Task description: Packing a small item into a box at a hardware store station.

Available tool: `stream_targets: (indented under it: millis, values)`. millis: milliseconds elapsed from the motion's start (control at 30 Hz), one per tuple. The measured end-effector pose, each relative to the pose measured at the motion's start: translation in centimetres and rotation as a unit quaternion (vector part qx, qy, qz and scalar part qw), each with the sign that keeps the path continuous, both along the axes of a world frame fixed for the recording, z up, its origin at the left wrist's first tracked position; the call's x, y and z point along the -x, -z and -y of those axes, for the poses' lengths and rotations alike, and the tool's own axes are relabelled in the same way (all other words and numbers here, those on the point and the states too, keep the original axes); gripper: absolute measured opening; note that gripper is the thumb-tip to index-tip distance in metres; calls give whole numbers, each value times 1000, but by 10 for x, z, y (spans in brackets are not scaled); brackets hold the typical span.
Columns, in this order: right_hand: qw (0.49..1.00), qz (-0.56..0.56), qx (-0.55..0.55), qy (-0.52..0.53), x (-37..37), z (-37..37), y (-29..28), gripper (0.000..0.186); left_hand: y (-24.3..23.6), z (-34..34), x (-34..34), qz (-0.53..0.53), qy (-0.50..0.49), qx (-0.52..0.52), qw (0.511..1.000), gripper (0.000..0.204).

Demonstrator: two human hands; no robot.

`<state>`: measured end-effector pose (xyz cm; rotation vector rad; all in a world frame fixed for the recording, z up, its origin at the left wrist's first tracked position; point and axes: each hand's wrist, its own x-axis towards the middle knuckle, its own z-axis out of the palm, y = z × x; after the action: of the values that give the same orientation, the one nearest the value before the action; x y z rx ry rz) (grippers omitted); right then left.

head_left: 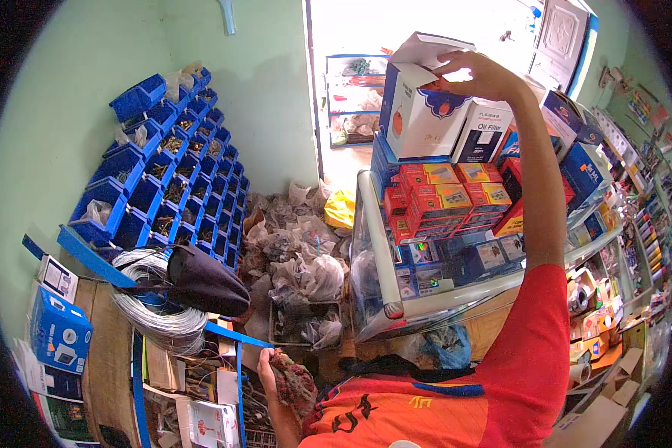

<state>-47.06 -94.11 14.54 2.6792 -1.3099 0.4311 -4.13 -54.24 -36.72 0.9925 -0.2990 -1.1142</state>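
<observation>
My right hand is raised at the upper right. Its fingers bend over the top edge of a tall white carton with a blue emblem, whose top flap stands open. What lies inside the carton is hidden. Low in the middle, my left hand grips a crumpled, dirty brown-red rag close to my body. Beside the carton stands a white and dark-blue oil filter box. Stacked small red boxes sit in front of it on the glass counter.
Tiered blue bins with small parts line the left wall. A coil of silver wire and a dark pouch rest on the left shelf. Plastic bags crowd the floor ahead. Packed shelves run along the right.
</observation>
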Motion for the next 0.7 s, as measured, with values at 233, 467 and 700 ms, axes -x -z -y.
stream_targets:
  millis: [233,467,700]
  values:
    - [998,42,-6,-48,-4,13,4,22,16,-5,-3,-9,8,8,1000,26]
    - [996,57,33,-67,-13,20,12,21,-5,-10,4,-3,18,-15,1000,25]
    - [990,127,56,-33,-9,39,24,24,-21,-11,9,14,21,-40,999,25]
